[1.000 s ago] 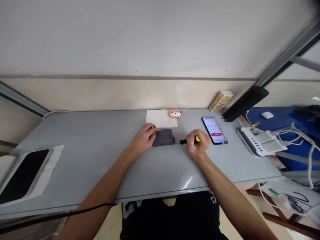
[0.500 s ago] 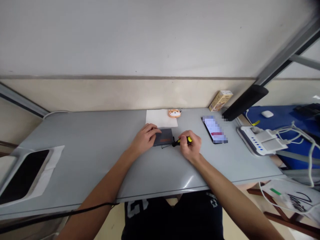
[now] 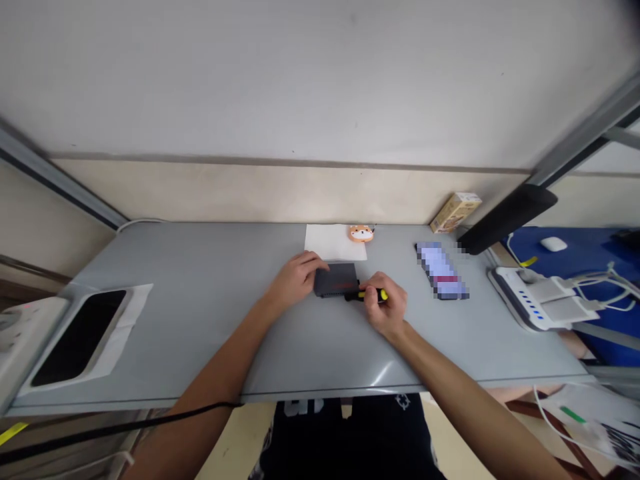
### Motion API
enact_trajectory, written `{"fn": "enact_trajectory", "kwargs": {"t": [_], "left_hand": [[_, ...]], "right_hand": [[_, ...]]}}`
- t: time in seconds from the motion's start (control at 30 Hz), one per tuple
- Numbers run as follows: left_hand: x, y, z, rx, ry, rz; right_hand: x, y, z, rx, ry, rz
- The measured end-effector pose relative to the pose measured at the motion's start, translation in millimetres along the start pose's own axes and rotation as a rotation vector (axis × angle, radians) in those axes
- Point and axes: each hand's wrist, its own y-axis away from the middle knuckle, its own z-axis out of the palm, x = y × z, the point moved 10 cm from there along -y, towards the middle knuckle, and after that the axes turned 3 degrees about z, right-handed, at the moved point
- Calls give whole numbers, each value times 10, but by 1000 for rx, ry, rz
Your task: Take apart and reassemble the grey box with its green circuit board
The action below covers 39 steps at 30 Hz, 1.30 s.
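A flat dark grey box (image 3: 336,277) with reddish marks on its top and small holes along its front edge lies on the desk. My left hand (image 3: 299,279) grips its left side, with a finger over the top left corner. My right hand (image 3: 387,301) is closed round the black and yellow handle of a screwdriver (image 3: 381,295). The black end of the handle points left, at the box's front right corner. I cannot make out the shaft or tip against the box.
Behind the box are white paper (image 3: 325,241) and an orange animal-face case (image 3: 361,233). A phone (image 3: 443,272), small carton (image 3: 455,212), black cylinder (image 3: 507,219) and power strip (image 3: 517,300) stand right. Another phone (image 3: 80,337) lies left; a black cable (image 3: 150,423) crosses my left forearm.
My view has shifted slightly left. The screwdriver's handle now reaches over the box's front right corner, and the thin shaft seen in front of the box no longer shows.
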Motion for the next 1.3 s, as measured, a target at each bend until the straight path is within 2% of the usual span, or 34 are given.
{"fn": "enact_trajectory", "kwargs": {"t": [0.17, 0.43, 0.63, 0.73, 0.83, 1.0, 1.07, 1.17, 1.3], "left_hand": [[-62, -3, -90, -12, 147, -142], [34, -55, -133, -25, 105, -134], [136, -16, 63, -232, 201, -204], [169, -20, 84, -272, 188, -190], [76, -17, 43, -248, 206, -235], [-5, -17, -20, -187, 213, -249], [20, -16, -19, -195, 212, -241], [69, 4, 42, -284, 220, -255], [159, 22, 164, -398, 205, -220]], "right_hand": [[108, 9, -34, 39, 13, 93], [223, 3, -58, 60, 68, 214], [580, 1, -333, 279, 32, 486], [748, 2, -395, 334, -39, 605], [743, -22, -355, 288, -58, 593], [504, -34, -103, 44, 34, 455], [430, -28, -58, 3, 55, 411], [440, -37, -134, 59, 56, 419], [612, -45, -329, 233, 6, 523]]}}
